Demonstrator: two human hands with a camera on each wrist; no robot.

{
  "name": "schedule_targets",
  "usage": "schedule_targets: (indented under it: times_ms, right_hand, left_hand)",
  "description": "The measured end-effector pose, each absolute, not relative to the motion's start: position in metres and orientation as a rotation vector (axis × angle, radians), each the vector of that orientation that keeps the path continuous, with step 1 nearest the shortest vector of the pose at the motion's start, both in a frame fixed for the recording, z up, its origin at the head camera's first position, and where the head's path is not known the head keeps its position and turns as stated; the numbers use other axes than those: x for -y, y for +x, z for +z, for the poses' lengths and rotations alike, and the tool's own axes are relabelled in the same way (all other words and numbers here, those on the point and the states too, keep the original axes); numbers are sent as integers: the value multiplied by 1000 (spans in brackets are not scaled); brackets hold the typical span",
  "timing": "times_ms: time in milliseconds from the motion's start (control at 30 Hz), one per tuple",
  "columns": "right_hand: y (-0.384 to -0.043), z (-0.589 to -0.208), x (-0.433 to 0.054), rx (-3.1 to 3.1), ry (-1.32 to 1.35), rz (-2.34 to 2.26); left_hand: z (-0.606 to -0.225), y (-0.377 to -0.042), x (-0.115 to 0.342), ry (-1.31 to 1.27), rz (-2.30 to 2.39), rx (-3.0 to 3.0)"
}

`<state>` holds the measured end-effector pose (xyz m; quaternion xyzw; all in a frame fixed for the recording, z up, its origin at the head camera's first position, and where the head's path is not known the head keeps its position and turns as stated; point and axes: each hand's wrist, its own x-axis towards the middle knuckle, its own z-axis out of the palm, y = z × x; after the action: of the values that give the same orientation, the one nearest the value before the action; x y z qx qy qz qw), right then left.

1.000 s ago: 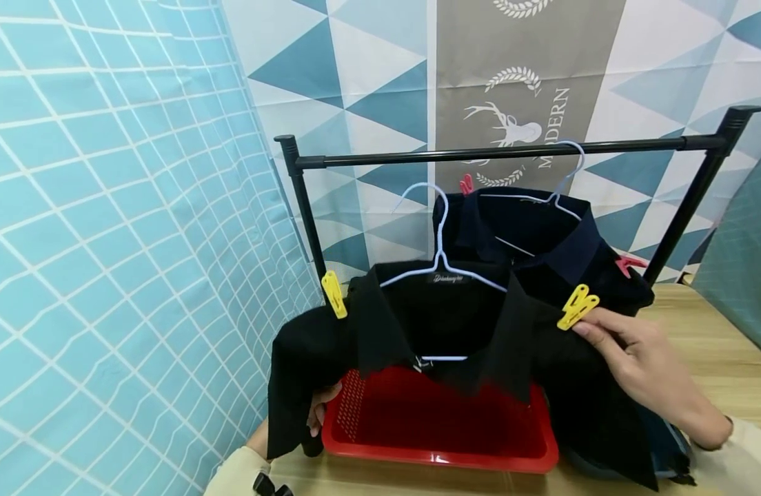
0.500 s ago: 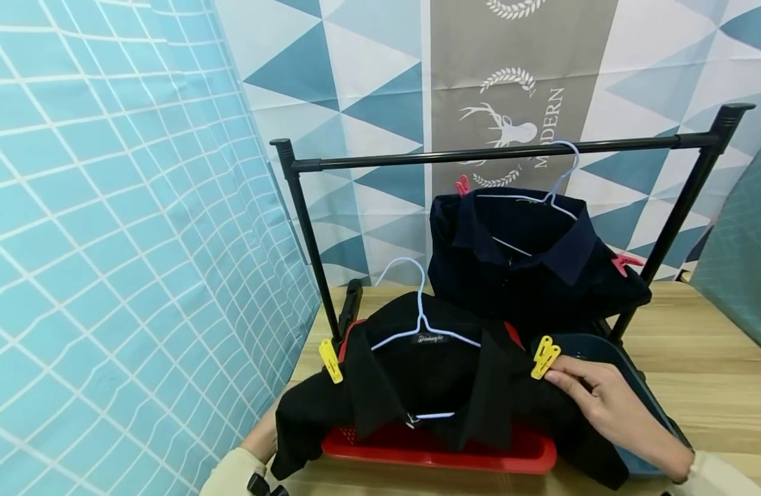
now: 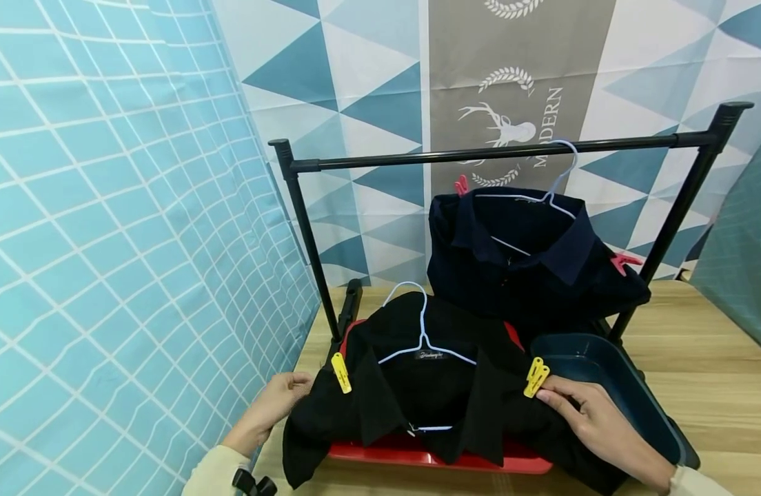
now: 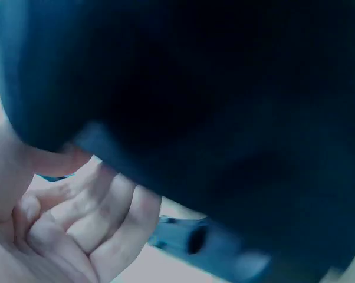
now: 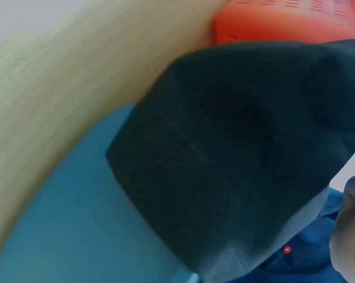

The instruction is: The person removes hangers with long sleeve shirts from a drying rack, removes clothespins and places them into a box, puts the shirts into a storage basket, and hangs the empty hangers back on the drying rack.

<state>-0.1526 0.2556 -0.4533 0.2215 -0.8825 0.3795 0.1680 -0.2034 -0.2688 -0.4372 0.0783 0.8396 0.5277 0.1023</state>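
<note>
A black collared shirt (image 3: 455,406) on a pale blue wire hanger (image 3: 423,324) lies over the red basket (image 3: 393,452). The hanger's hook stands up off the rail. On each shoulder sits a yellow clothespin (image 3: 340,373). My right hand (image 3: 594,417) pinches the shirt's shoulder just beside the other yellow clothespin (image 3: 536,377); the fingertips are partly hidden. Beside the opposite shoulder is my left hand (image 3: 276,403), its fingers loosely bent, the tips at the cloth's edge. The left wrist view has dark cloth covering part of the thumb of that hand (image 4: 101,218).
A black rail (image 3: 418,158) spans the rack behind. From it hangs a navy collared shirt (image 3: 511,275) with pink clothespins (image 3: 625,263). A dark blue basin (image 3: 628,393) stands at the right on the wooden table (image 3: 715,358). A blue checked curtain (image 3: 138,241) borders the left.
The black shirt has come down from in front of the rack onto the red basket. My right hand has lowered with it; my left hand has come out from behind the sleeve.
</note>
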Motion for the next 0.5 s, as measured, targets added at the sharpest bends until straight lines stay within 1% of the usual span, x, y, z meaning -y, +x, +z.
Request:
schedule_targets:
  times_ms: [33, 67, 133, 267, 367, 500]
  right_hand:
    - [-153, -454, -255, 2515, 626, 1083]
    - [-153, -455, -255, 2517, 622, 1090]
    - [-154, -457, -254, 2518, 615, 1099]
    - [-152, -458, -253, 2512, 594, 1113]
    - [-151, -459, -252, 2507, 578, 1117]
    - [-150, -459, -252, 2502, 555, 1105]
  left_hand:
    - [-410, -189, 257, 170, 1546, -2536]
    - [-391, -181, 248, 97, 1549, -2566]
    - [-376, -177, 243, 107, 1600, -2624]
    - [-385, -186, 255, 285, 1618, -2618]
    - [-400, -195, 268, 507, 1549, -2553]
    - [-405, -196, 272, 687, 1457, -2466]
